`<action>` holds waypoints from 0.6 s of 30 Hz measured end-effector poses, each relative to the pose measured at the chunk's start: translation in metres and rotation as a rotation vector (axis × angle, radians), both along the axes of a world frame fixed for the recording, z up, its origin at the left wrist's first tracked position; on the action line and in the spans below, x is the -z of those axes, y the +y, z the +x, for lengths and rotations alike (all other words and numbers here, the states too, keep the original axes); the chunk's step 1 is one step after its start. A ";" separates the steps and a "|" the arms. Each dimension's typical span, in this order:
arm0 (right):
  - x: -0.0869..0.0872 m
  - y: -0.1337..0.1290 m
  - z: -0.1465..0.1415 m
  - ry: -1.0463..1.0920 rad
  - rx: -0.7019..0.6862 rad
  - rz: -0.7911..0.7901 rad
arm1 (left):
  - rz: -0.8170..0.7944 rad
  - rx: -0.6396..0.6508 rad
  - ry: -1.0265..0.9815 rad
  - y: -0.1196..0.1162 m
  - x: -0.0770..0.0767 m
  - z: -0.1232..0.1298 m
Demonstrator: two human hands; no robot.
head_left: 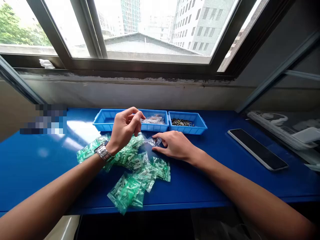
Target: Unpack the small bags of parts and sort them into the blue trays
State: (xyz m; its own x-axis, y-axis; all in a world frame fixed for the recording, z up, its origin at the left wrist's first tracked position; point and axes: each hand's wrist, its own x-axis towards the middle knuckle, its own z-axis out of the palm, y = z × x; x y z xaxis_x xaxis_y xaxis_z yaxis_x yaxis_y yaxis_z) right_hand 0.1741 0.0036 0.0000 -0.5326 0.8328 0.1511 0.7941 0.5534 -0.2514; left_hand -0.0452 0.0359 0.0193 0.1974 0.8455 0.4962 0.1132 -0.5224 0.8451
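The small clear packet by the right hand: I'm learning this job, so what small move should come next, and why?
Probably close the right hand on the small clear packet: it lies between that hand's parted thumb and forefinger, while the left hand is raised away from it.

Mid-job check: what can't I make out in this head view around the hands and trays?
All in the head view:
- Left hand: its curled fingers hide whether it pinches anything.
- Longer blue tray: middle blocked by that hand.
- Green bags: overlap and left wrist prevent a count.
- Small clear bag: contents too small to identify.
- Far left: a patch pixelated out.
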 end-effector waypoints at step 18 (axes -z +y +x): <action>0.013 0.011 0.005 0.691 0.058 -0.083 | 0.087 0.009 0.219 0.008 0.007 -0.005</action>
State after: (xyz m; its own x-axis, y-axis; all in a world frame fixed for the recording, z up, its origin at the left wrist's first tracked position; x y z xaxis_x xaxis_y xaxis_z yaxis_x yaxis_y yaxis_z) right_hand 0.1789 0.0151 -0.0134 -0.2917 0.8805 0.3738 0.4645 0.4720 -0.7493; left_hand -0.0501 0.0435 0.0120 0.3155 0.7991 0.5117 0.2836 -0.5940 0.7528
